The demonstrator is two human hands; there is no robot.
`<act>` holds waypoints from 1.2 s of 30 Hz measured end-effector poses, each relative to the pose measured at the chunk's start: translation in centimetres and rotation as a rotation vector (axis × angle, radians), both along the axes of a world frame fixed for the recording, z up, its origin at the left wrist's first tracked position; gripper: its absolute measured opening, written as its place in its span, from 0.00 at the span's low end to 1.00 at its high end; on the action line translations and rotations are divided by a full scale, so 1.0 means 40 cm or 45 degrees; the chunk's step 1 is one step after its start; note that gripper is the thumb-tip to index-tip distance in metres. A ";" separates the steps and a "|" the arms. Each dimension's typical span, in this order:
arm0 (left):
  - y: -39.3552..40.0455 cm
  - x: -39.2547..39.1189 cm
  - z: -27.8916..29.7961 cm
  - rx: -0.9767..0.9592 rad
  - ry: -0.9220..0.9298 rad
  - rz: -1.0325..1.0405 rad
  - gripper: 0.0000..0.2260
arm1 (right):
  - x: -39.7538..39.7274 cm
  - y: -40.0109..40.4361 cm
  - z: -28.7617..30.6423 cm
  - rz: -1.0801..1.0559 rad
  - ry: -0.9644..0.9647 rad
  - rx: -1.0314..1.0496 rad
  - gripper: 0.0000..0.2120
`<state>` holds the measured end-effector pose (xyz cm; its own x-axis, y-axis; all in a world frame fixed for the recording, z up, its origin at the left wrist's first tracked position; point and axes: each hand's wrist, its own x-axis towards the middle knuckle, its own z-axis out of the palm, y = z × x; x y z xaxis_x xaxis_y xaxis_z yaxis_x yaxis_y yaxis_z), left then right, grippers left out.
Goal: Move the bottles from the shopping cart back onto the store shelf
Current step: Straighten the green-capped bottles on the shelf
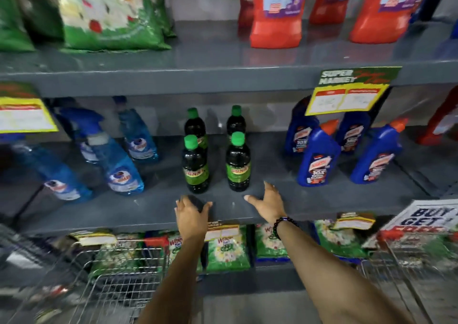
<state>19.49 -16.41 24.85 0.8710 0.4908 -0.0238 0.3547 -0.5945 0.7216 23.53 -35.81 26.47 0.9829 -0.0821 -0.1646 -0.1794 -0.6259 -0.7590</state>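
Four dark bottles (195,165) with green caps and green labels, wording blurred, stand two by two on the middle shelf (272,199). Blue bottles (318,157) to their right read "10X"; the tag (347,90) above reads "SUPER MARKET". Left hand (192,212) is wrapped around a dark bottle (197,202) at the shelf's front edge. Right hand (269,203), fingers spread and empty, hovers beside it. Wire cart (116,274) sits below left.

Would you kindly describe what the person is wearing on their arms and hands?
Both forearms are bare, with no sleeves or gloves in view. The right hand has a dark beaded bracelet around its wrist. The left hand and wrist carry nothing visible.
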 end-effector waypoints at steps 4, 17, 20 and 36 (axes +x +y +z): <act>0.053 0.050 0.001 -0.103 -0.041 -0.041 0.34 | 0.059 0.064 0.001 0.054 0.024 0.107 0.39; 0.067 0.124 -0.037 -0.153 -0.217 -0.048 0.28 | 0.090 0.076 -0.019 -0.076 -0.108 0.331 0.30; 0.067 0.120 -0.035 -0.192 -0.238 -0.038 0.28 | 0.086 0.077 -0.018 -0.086 -0.111 0.326 0.29; 0.066 0.115 -0.025 -0.261 -0.248 0.007 0.29 | 0.089 0.068 0.002 -0.004 -0.096 0.310 0.28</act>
